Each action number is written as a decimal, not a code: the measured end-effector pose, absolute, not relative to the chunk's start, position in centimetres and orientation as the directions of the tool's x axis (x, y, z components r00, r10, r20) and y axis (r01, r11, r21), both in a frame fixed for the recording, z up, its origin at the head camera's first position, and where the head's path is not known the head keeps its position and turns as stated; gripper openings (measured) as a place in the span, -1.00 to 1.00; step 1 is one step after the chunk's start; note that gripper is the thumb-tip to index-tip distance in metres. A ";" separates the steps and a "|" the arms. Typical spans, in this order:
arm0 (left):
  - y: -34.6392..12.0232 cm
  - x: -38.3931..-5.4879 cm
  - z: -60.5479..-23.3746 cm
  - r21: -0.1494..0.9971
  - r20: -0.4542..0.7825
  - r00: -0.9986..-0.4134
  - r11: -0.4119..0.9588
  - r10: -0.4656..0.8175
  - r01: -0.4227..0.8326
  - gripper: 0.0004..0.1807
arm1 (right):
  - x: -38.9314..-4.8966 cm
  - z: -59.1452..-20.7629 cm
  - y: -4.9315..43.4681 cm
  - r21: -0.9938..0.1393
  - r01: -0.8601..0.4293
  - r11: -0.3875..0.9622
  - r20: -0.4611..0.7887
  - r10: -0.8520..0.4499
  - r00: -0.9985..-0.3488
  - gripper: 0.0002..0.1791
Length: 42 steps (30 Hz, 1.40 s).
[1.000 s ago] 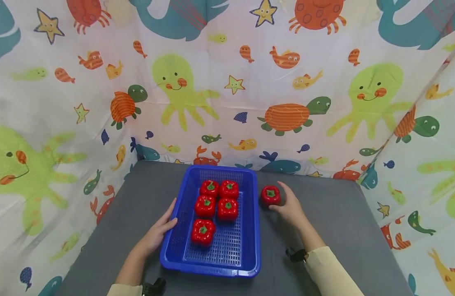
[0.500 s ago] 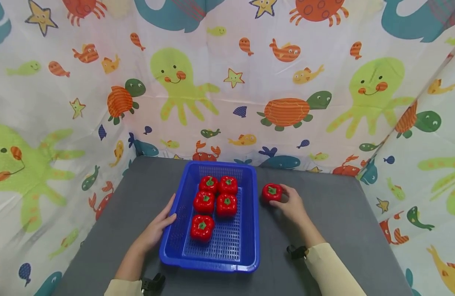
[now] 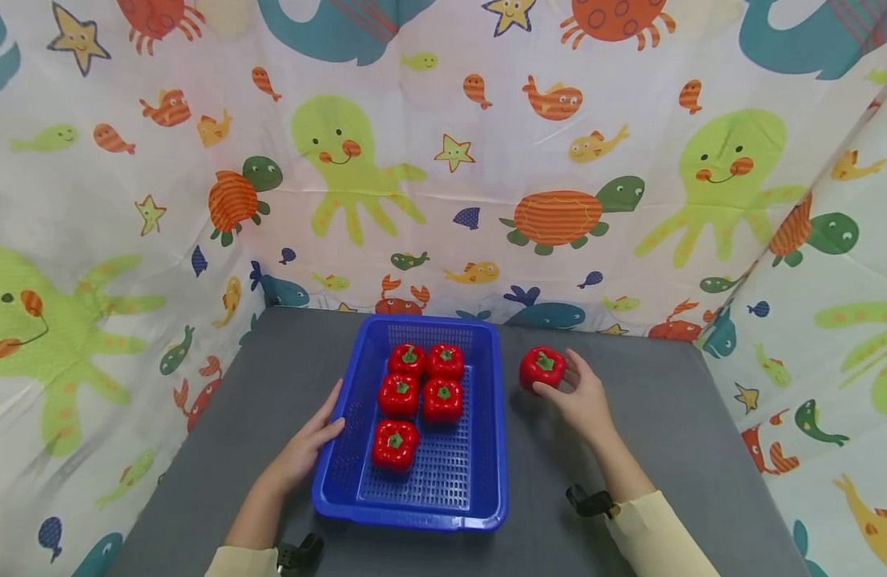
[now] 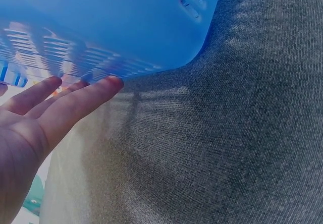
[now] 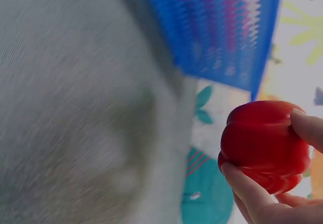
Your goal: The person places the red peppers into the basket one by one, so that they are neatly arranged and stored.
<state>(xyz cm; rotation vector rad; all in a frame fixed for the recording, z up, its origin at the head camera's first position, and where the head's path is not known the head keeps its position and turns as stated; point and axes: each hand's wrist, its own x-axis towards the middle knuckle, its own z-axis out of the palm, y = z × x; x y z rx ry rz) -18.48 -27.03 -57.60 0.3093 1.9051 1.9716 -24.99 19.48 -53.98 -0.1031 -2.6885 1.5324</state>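
A red bell pepper (image 3: 542, 369) with a green stem is pinched between the thumb and fingers of my right hand (image 3: 580, 398), just right of the basket. The right wrist view shows the same bell pepper (image 5: 265, 143) held off the table. My left hand (image 3: 299, 453) rests along the left side of the blue plastic basket (image 3: 414, 519), its fingers straight. Up close in the left wrist view, fingertips (image 4: 113, 82) touch the slotted basket wall (image 4: 126, 27). Several more red bell peppers (image 3: 398, 396) sit stem up inside the basket, toward its back and left.
The basket stands on a dark grey table (image 3: 667, 433). Behind it and on both sides hangs a white curtain (image 3: 414, 176) printed with sea animals. A dark band (image 3: 590, 501) is round my right wrist, and another dark band (image 3: 299, 553) round my left.
My right hand has closed in on the bell pepper and lifted it, shifting slightly right and up. My left hand stays at the basket's side. The view has tilted down a little.
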 end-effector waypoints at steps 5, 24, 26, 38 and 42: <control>-27.1 -18.5 -57.5 0.993 -0.104 -0.901 -0.004 0.421 -0.116 -0.35 | -23.4 -51.3 17.9 -0.891 -0.038 0.452 0.069 0.053 -0.996 -0.06; -27.2 -18.5 -57.9 0.996 -0.077 -0.893 0.003 0.443 -0.084 -0.34 | -18.5 -48.5 10.4 -0.910 -0.092 0.404 -0.046 -0.319 -0.947 -0.17; -27.1 -18.5 -57.9 0.996 -0.085 -0.896 0.010 0.436 -0.090 -0.34 | -18.2 -48.9 9.8 -0.899 -0.071 0.431 -0.090 -0.341 -0.936 -0.17; -27.2 -18.5 -57.8 0.994 -0.092 -0.898 -0.012 0.430 -0.107 -0.34 | -17.6 -50.5 5.8 -0.791 -0.144 0.595 -0.112 -0.372 -0.921 -0.19; -27.0 -18.3 -57.8 0.991 -0.112 -0.900 -0.021 0.422 -0.133 -0.34 | -17.4 -51.1 5.2 -0.747 -0.162 0.645 -0.099 -0.348 -0.932 -0.23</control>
